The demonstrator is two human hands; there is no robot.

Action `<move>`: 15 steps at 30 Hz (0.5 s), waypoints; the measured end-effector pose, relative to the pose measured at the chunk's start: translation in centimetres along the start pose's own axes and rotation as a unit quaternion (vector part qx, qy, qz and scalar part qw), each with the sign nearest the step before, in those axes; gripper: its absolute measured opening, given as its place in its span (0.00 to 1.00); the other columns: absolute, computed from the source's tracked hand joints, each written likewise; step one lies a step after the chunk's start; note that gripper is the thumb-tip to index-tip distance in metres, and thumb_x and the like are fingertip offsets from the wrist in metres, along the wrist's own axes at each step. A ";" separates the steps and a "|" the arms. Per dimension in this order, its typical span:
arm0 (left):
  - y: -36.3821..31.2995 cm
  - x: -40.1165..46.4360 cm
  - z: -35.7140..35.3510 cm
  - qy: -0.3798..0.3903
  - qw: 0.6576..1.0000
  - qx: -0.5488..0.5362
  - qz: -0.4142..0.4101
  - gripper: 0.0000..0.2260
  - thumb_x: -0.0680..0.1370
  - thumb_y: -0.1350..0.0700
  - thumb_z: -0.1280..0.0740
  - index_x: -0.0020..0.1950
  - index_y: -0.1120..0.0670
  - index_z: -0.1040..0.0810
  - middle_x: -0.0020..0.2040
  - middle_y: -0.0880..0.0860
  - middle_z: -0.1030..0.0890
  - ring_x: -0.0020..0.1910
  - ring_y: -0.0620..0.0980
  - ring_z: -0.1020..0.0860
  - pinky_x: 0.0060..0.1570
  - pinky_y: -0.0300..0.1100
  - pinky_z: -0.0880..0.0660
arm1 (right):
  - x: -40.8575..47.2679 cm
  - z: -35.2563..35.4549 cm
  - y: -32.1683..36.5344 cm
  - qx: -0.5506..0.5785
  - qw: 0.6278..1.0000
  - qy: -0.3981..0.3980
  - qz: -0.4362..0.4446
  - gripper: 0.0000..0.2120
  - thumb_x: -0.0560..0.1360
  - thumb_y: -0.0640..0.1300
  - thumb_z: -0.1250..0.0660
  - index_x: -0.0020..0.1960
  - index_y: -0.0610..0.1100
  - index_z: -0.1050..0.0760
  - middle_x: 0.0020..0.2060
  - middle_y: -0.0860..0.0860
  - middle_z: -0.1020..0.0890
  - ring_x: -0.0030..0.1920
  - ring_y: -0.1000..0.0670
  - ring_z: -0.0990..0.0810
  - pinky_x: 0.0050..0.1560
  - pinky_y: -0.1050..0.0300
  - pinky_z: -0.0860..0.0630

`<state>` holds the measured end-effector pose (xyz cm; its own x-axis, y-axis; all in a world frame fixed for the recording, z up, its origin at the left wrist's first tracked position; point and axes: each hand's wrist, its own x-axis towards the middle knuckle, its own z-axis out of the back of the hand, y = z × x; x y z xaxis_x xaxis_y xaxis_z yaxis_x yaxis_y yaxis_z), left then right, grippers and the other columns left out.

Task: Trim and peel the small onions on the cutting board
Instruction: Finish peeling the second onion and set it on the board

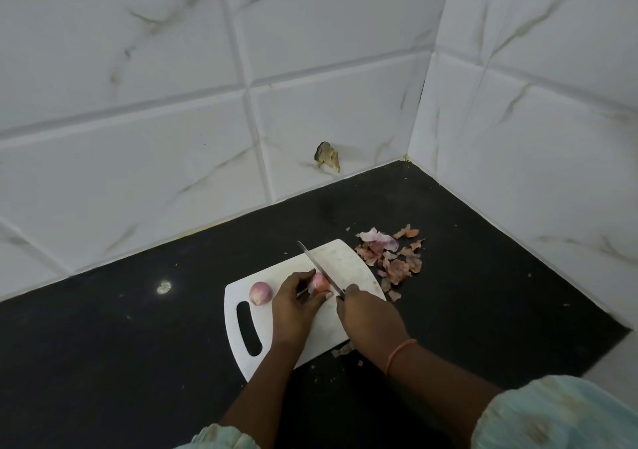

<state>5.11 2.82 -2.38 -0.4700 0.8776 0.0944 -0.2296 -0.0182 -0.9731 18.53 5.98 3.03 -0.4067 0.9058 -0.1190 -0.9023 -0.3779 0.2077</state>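
Counter: a black stone worktop (138, 345) set in a corner of white marble-patterned wall tiles (138, 172).
Board: a white plastic cutting board with a slot handle (241, 355) lies on the worktop, handle end to the left.
Loose onion: a small, round, pink-purple onion (261, 293) sits on the board just above the slot handle, just left of the left hand and apart from it.
Left hand: the left hand (293, 307) rests on the board with fingers curled around a second small pink onion (319, 283), pinching it in place.
Knife: a slim steel-bladed knife (317, 265) slants across the board, its edge touching the right side of the held onion, its tip pointing up-left.
Right hand: the right hand (369, 314) is closed around the knife's dark handle; an orange thread band (400, 353) circles its wrist.
Peels: a heap of dry brown and purple onion skins (390, 259) lies on the worktop just beyond the board's right end; a few scraps (343, 349) lie at its near edge.
Sleeves: pale green fabric cuffs (552, 414) show at the bottom.
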 end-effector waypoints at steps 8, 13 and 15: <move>0.2 0.2 0.1 0.012 1.000 0.016 0.009 0.18 0.71 0.60 0.22 0.58 0.48 0.21 0.53 0.42 0.18 0.53 0.32 0.22 0.50 0.25 0.26 | 0.0 -2.0 -0.7 0.080 0.995 0.037 -0.035 0.15 0.83 0.52 0.49 0.58 0.42 0.31 0.47 0.46 0.18 0.47 0.46 0.18 0.40 0.56 0.32; 0.3 0.1 0.1 0.005 0.999 0.040 -0.001 0.20 0.72 0.55 0.22 0.62 0.51 0.22 0.56 0.42 0.19 0.54 0.35 0.21 0.53 0.27 0.25 | -0.2 -2.8 -0.3 0.050 0.998 0.014 -0.042 0.14 0.84 0.51 0.49 0.60 0.42 0.32 0.47 0.47 0.18 0.46 0.47 0.17 0.40 0.54 0.28; 0.4 0.0 0.0 0.005 0.999 0.045 -0.003 0.21 0.73 0.54 0.23 0.64 0.50 0.22 0.57 0.42 0.19 0.56 0.37 0.22 0.54 0.29 0.25 | -0.3 -2.9 -0.3 0.053 0.998 0.011 -0.044 0.14 0.84 0.51 0.49 0.61 0.42 0.33 0.47 0.47 0.17 0.46 0.47 0.17 0.42 0.53 0.25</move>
<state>4.99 2.83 -2.81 -0.4608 0.8821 0.0977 -0.3089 -0.0562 -0.9494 18.54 5.26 0.14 -0.3312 0.9296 -0.1618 -0.9145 -0.2740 0.2977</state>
